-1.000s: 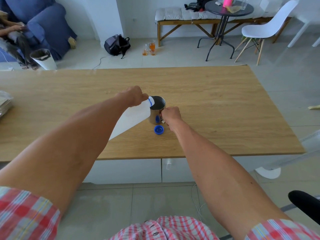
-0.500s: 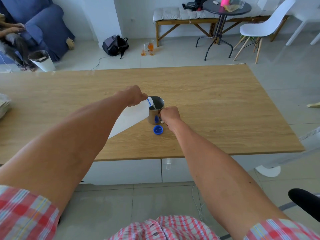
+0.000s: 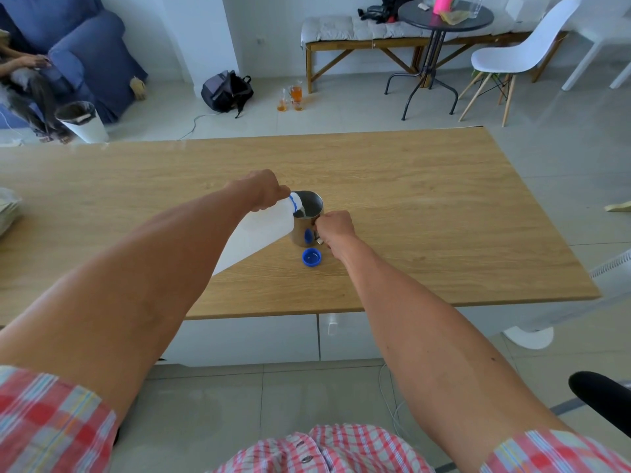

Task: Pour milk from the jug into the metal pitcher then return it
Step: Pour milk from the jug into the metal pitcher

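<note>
My left hand (image 3: 264, 189) grips the white plastic milk jug (image 3: 259, 235) near its neck. The jug is tilted to the right, its blue-ringed mouth over the rim of the metal pitcher (image 3: 305, 216). Milk runs from the mouth into the pitcher, and white shows inside it. The pitcher stands upright in the middle of the wooden table (image 3: 426, 199). My right hand (image 3: 334, 230) is closed on the pitcher's handle on its right side. The jug's blue cap (image 3: 311, 257) lies on the table just in front of the pitcher.
A stack of paper or bags (image 3: 8, 213) lies at the table's left edge. Beyond the table are a white bin (image 3: 83, 122), a backpack (image 3: 227, 90), glasses on the floor (image 3: 293, 97), a bench, a round black table (image 3: 444, 18) and a white chair (image 3: 519, 52).
Both hands hold much the same pose. The jug stays tilted over the pitcher and milk keeps flowing; the view has shifted slightly.
</note>
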